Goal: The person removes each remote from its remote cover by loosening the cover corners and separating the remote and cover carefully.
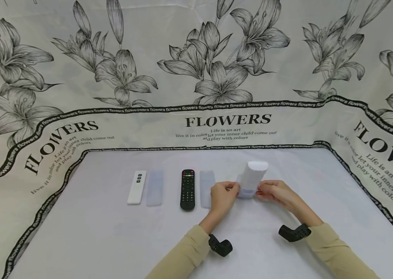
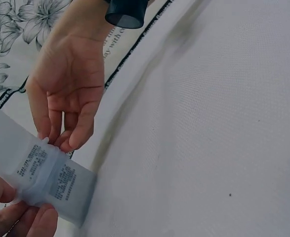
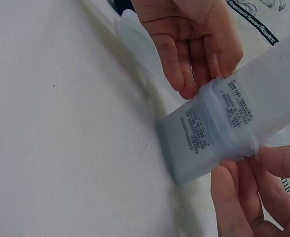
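A thick white remote control [image 1: 254, 174] stands tilted on the table, its lower end inside a bunched translucent sleeve [image 1: 246, 192]. Small dark print shows on the remote and through the sleeve [image 3: 191, 131] in the right wrist view. My left hand [image 1: 223, 197] pinches the sleeve's rim at the left side. On the other side my right hand [image 1: 279, 193] pinches the rim between thumb and fingers. In the left wrist view, the right hand [image 2: 70, 84] is at the top and left fingers [image 2: 43, 222] are at the lower left.
Left of the hands lie a slim white remote [image 1: 136, 188], a flat translucent sleeve [image 1: 155, 188], a black remote [image 1: 187, 190] and another translucent sleeve [image 1: 206, 188], partly behind my left hand. Flower-printed cloth [image 1: 140, 128] borders the white table [image 1: 105, 236] at the back and sides.
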The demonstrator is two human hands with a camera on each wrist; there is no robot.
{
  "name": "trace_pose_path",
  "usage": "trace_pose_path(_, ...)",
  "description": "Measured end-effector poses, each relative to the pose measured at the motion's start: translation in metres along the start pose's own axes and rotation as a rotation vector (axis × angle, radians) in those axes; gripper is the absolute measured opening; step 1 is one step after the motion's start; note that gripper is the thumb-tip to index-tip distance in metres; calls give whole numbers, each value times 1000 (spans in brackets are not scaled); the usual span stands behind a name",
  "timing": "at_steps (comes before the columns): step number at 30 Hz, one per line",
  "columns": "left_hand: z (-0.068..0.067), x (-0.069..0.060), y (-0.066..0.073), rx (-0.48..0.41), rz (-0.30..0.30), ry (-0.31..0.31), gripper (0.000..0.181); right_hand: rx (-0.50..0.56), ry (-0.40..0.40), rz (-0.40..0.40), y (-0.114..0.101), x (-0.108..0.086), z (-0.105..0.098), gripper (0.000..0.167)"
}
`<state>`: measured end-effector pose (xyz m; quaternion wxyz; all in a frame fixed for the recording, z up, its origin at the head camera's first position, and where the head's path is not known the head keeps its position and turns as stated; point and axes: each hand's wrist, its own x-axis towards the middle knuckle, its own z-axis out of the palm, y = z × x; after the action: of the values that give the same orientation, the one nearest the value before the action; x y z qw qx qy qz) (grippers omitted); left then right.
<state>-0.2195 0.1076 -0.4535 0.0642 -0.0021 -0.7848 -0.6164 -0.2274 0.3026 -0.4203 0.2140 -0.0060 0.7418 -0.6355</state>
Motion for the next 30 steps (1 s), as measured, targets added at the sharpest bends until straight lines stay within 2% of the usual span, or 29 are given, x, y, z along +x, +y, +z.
trace_pose_path(7, 0, -3, 2, 5, -19, 7, 12, 35, 21, -6, 0, -6, 4, 16)
trace_pose_path(12, 0, -4, 4, -10, -43, 3, 12, 3, 80, 31, -2, -7, 8, 18)
trace_pose_path(15, 0, -4, 4, -21, -67, 10, 12, -39, 127, 60, -3, -6, 10, 33)
trace_pose_path(17, 1, -6, 4, -41, -95, 18, 12, -37, 142, 73, -4, -5, 11, 37)
trace_pose_path(21, 2, -8, 5, -123, -169, 15, 13, -30, 157, 90, -3, -6, 11, 25)
trace_pose_path(26, 0, -9, 9, -198, -223, 23, 17, -88, 148, 36, -2, -7, 15, 25)
trace_pose_path(30, -1, -9, 11, -208, -239, -8, 21, -135, 166, -5, -1, -7, 17, 28)
